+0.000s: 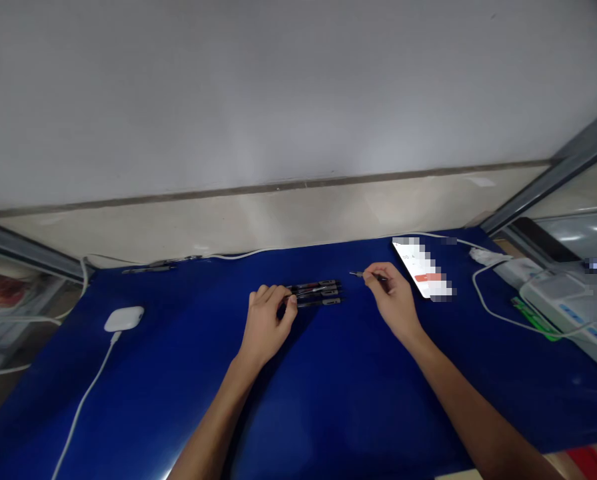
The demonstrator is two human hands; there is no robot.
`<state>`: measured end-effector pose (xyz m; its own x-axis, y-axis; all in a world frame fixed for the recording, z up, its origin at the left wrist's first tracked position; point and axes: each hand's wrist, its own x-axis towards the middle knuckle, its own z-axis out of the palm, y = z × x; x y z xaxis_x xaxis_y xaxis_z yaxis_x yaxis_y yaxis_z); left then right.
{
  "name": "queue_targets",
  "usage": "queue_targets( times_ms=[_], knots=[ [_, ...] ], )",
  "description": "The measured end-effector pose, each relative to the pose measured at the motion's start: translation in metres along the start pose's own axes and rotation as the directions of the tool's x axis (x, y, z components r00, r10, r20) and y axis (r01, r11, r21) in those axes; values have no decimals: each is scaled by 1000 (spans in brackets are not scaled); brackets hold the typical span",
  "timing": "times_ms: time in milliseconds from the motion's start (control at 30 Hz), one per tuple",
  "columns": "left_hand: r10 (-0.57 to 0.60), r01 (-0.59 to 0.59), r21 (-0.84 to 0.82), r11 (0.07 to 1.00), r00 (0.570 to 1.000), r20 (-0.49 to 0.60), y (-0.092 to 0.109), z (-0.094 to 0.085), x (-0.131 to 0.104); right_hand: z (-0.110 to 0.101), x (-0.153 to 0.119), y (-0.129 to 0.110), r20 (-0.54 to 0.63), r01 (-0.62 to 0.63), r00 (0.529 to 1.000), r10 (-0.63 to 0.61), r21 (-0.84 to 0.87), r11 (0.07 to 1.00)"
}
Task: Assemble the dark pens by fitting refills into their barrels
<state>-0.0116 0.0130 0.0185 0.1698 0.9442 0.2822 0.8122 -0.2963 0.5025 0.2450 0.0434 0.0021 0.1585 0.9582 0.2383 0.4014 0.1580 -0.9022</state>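
Several dark pens [323, 292] lie side by side on the blue table [308, 400], their clip ends pointing right. My left hand [271, 317] is at their left ends, thumb and fingers closed around them. To the right, my right hand [391, 297] pinches a short dark pen part [361, 274] with a thin metallic tip that points left. The rest of that part is hidden by the fingers. A phone [421, 270] with a lit screen lies just beyond my right hand.
A white earbud case [124, 319] with a cable lies at the left. More pens [151, 268] rest by the wall at the back left. White power strips [563, 293], cables and a green packet [536, 319] are at the right. The wall [278, 217] borders the back edge.
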Motion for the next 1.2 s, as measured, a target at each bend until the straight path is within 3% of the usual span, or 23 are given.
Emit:
queue_targets(
  times_ms=[133, 267, 400, 533, 667, 833, 1200],
  knots=[
    [-32, 31, -24, 999, 999, -21, -1, 2, 0, -1, 6, 19, 34, 162, 986, -162, -390, 907],
    [-22, 22, 3, 1000, 998, -61, -1, 5, 0, 0, 7, 28, 97, 304, 951, -294, -464, 832],
    [31, -27, 44, 999, 995, -98, 1, 6, -2, 2, 3, 11, 39, 353, 929, -368, -392, 849],
    [89, -80, 83, 993, 991, -101, 4, 8, -4, 7, -11, -18, 225, 355, 916, -331, -71, 932],
    [145, -136, 96, 986, 985, -92, 9, 9, -6, 15, -25, -34, 303, 258, 920, -249, 12, 966],
    [173, -164, 101, 981, 980, -95, 13, 10, -7, 17, -27, -33, 343, 183, 921, -182, 32, 983],
    [112, -110, 55, 992, 993, -25, 2, 9, -4, 14, -18, -20, 295, 118, 946, -133, 67, 991]
  ],
)
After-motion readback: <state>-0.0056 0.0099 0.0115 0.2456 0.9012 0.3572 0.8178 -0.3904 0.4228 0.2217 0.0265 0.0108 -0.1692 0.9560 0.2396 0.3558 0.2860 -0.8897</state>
